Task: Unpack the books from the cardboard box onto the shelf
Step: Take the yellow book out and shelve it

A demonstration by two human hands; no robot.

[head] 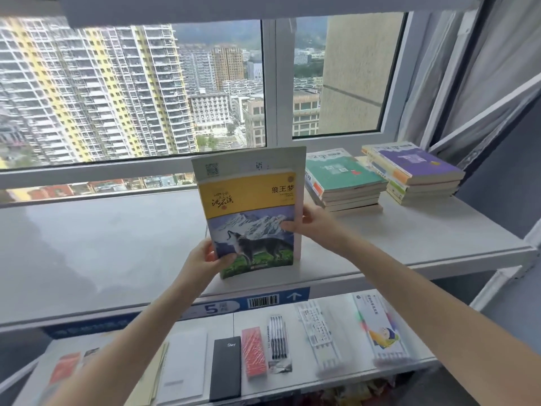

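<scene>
A yellow book with a wolf on its cover (248,212) stands upright near the front of the white top shelf (117,253). A larger pale book (263,161) stands right behind it. My left hand (205,259) grips the wolf book's lower left corner. My right hand (310,224) holds the right edge of both books. Two flat stacks of books lie at the shelf's back right: one topped by a green cover (342,177), one topped by a purple cover (415,165). The cardboard box is out of view.
A large window (131,92) rises directly behind the shelf. The lower shelf (433,360) carries stationery: a black notebook (225,367), a red pack (254,351), a pen pack (277,341) and white boxes. A blue label strip (263,301) runs along the top shelf's front edge.
</scene>
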